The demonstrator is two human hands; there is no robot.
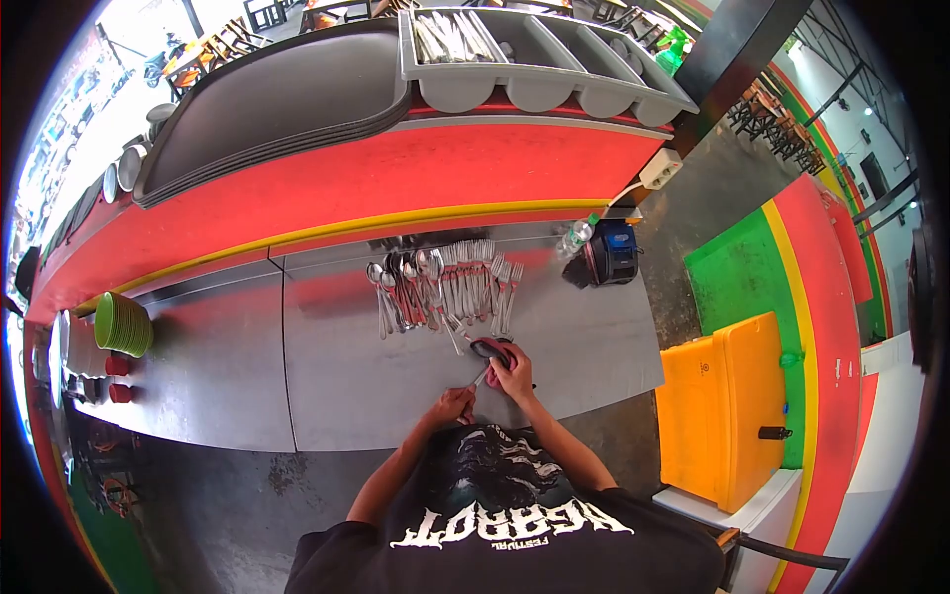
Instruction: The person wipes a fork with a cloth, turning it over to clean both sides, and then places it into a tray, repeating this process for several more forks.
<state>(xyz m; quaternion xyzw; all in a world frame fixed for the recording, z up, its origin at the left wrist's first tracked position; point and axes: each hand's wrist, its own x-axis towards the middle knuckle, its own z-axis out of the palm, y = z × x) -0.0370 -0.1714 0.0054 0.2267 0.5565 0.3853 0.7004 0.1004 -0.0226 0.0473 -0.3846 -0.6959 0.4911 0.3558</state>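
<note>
Spoon (482,374) held between left hand (450,405) and right hand (514,377)

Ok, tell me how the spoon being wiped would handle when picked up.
The spoon looks like shiny metal, so probably stiff and slippery. It is slim, held between the left hand and right hand with a cloth, so likely light.

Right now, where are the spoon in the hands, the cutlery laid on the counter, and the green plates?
spoon (488,348), head view, on its bowl.
cutlery (445,285), head view, on the middle handles.
green plates (124,324), head view, on the stack's side.
</note>
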